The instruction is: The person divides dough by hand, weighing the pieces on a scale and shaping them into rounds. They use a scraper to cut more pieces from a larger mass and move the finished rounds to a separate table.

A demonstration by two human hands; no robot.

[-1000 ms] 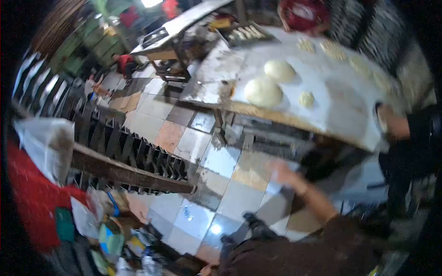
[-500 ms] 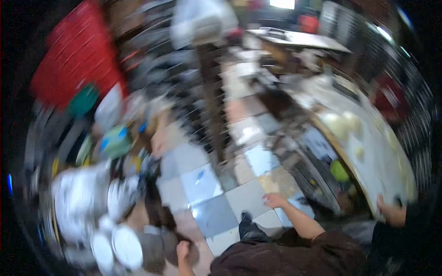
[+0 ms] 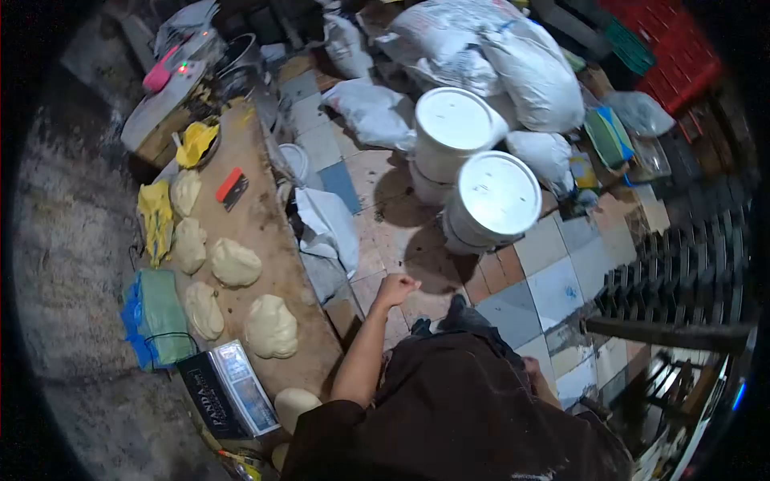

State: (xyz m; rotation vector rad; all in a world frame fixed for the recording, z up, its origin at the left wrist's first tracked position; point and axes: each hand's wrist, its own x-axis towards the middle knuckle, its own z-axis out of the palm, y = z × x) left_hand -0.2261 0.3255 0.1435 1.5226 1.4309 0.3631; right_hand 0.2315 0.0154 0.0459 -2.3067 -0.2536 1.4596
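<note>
My left hand hangs in front of my body above the tiled floor, its fingers curled in with nothing visible in them. It touches nothing; the wooden table is to its left and a white lidded bucket stands ahead of it. Low at my right side, my right hand is mostly hidden by my dark clothing, and its fingers cannot be made out. Several pale dough lumps rest on the table, together with a red and black scraper.
Behind the near bucket stands another white bucket, beside stuffed white sacks. A dark slotted rack is at the right, with red crates beyond. A black box sits near the wall.
My view has swung left, from the rack and the white-topped table to the dough table and buckets. Another person's hand at the right edge has gone out of view.
</note>
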